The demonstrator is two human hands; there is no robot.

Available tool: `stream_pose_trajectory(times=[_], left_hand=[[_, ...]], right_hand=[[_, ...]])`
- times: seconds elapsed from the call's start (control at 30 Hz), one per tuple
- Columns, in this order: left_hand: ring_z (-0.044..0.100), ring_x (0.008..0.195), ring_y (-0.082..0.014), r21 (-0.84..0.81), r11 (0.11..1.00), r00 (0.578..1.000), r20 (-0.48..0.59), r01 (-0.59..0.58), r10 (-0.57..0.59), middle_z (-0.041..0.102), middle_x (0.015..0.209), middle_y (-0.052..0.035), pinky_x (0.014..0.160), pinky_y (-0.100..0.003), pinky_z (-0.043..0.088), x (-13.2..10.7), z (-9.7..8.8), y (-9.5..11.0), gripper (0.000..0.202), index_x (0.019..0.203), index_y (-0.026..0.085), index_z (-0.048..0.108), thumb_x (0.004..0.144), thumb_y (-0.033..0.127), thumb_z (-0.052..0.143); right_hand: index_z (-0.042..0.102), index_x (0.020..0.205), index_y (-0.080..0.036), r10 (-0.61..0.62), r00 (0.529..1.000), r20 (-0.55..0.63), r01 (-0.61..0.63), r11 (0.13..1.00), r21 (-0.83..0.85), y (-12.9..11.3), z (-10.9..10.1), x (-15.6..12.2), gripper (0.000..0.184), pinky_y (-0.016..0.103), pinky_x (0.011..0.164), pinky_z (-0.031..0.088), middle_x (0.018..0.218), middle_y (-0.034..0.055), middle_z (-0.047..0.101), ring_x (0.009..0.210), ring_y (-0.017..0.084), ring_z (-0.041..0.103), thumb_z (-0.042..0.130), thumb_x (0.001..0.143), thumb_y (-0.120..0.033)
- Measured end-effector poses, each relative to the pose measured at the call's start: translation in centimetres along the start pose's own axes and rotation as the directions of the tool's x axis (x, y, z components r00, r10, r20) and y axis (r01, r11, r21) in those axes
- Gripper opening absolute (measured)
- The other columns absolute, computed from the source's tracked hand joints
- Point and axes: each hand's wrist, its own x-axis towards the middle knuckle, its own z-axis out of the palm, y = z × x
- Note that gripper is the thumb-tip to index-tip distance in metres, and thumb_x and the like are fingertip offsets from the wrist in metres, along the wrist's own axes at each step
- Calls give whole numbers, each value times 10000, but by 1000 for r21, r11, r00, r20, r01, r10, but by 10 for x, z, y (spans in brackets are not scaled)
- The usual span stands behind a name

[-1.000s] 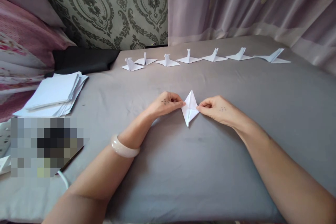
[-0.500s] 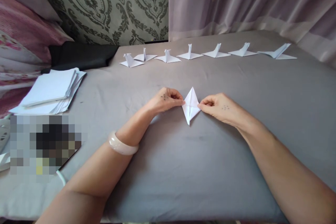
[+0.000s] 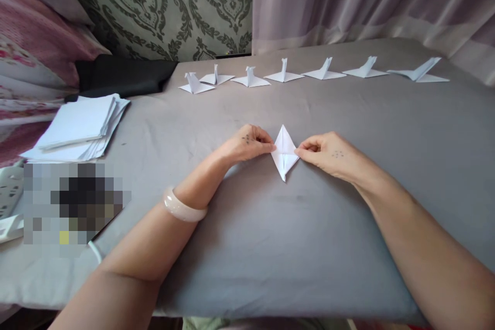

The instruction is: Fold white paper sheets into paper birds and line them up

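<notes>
A folded piece of white paper point(image 3: 284, 152), shaped like a diamond with a crease down its middle, is held between my two hands over the grey cloth. My left hand point(image 3: 253, 143) pinches its left corner between thumb and fingers. At the right corner, my right hand point(image 3: 323, 152) grips it in the same kind of pinch. The paper's upper and lower points are uncovered, and the lower tip looks slightly bent. A pale bangle point(image 3: 181, 207) circles my left forearm.
Several folded white paper birds point(image 3: 284, 73) stand in a row along the far side of the grey-covered table point(image 3: 294, 258). At the left lie a stack of white paper point(image 3: 77, 126) and a black cloth-like item point(image 3: 124, 76). A blurred-out patch and a white cable are nearer me.
The view has shifted slightly, so most things sit a little higher and further right. Both hands keep their pinch on the folded paper, whose lower tip now leans a bit differently.
</notes>
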Motion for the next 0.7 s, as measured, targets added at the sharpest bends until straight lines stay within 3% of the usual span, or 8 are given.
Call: stream_pose_trajectory(times=[0.3, 0.5, 0.6, 0.7], left_hand=[[509, 651, -113, 63, 998, 1000, -1, -14, 14, 609, 744, -13, 541, -223, 356, -3, 0, 5, 161, 753, 143, 695, 718, 292, 646], [480, 594, -110, 283, 958, 998, -12, -50, 55, 567, 692, 1, 529, -238, 343, -7, 5, 12, 104, 729, 147, 600, 758, 247, 603], [494, 695, -142, 424, 894, 980, -65, -144, 189, 570, 781, -18, 632, -271, 406, -11, 11, 10, 50, 810, 157, 556, 779, 189, 580], [485, 844, -182, 557, 763, 907, -39, -329, 419, 572, 952, -70, 782, -326, 438, -16, 17, 6, 119, 956, 153, 547, 850, 134, 498]], right_hand=[[729, 784, -212, 29, 1000, -11, -28, 999, 25, -6, -3, -4, 234, 257, 493, 366, 704, 19, 692, 558, 133, 555, 612, 736, -409], [710, 748, -210, 67, 998, 0, -67, 998, 22, -12, -3, -2, 212, 250, 513, 374, 684, 12, 683, 592, 138, 566, 628, 718, -403], [685, 743, -207, 57, 998, 0, -57, 998, -21, -10, -3, 0, 201, 249, 508, 360, 669, 5, 661, 566, 126, 540, 627, 723, -398], [652, 759, -208, -2, 999, -41, 0, 998, -66, -6, 0, 0, 199, 249, 516, 352, 673, -3, 636, 563, 119, 523, 616, 748, -403]])
